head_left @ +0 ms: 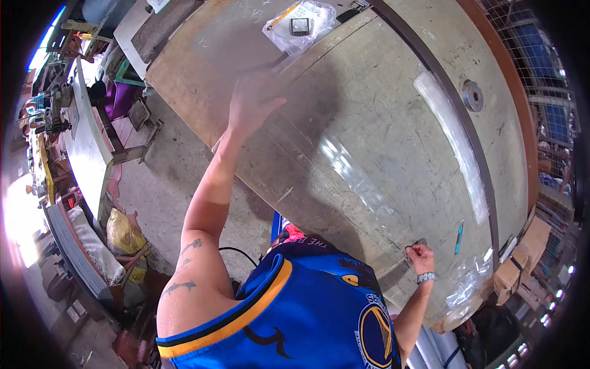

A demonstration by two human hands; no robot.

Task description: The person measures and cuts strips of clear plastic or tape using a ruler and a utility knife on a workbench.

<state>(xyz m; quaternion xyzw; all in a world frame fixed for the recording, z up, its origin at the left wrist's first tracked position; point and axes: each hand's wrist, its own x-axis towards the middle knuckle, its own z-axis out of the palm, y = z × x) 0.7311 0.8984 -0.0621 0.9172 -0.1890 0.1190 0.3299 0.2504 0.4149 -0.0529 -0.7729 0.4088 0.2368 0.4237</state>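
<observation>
My left hand (255, 104) reaches over the left part of the worktable, thumb stretched out and apart. A hazy smear covers its fingertips, so whatever they touch is hidden. Low on the right, my right hand (421, 258) is closed in a pinch at the tabletop, with a small dark bit showing at its fingertips; I cannot make out what it is. Between the two hands lies a long clear plastic strip (353, 169), shiny with reflected light. A teal-handled cutter (459, 238) rests just right of my right hand.
A long wrapped plastic bundle (455, 147) lies along a dark rail on the worktable (381, 92). Beyond the rail sits a round metal disc (472, 96). A plastic bag (301, 26) with a pencil is at the back. Crumpled clear plastic (464, 286) lies near the right corner.
</observation>
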